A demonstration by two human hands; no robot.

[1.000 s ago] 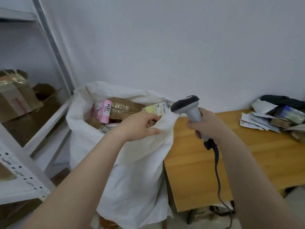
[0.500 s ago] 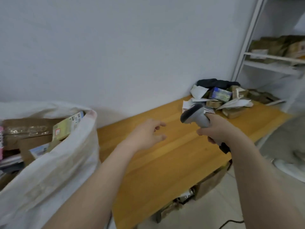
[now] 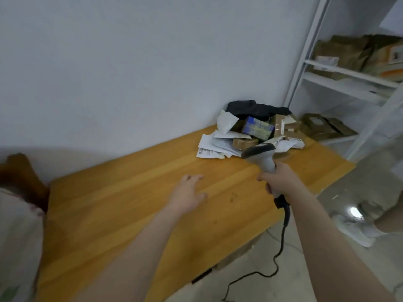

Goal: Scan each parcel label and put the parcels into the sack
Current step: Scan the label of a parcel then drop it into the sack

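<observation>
grab one, label up
your left hand (image 3: 189, 194), fingers spread and empty: take from the parcel pile (image 3: 250, 132) at 1 o'clock (right hand (image 3: 280, 182) grips the scanner (image 3: 262, 156)).

A wooden table (image 3: 130, 203) with a yellow-orange top carries a heap of parcels (image 3: 253, 136) at its far right end: white mailers (image 3: 218, 144) in front, a blue box (image 3: 258, 127) and a brown carton (image 3: 244, 143) in the middle, a black bag (image 3: 257, 109) at the back. Just beside that end a white shelf unit (image 3: 349, 82) holds brown parcels (image 3: 349, 53) on two levels — a black cable (image 3: 250, 276) trails over the pale floor (image 3: 359, 192)
</observation>
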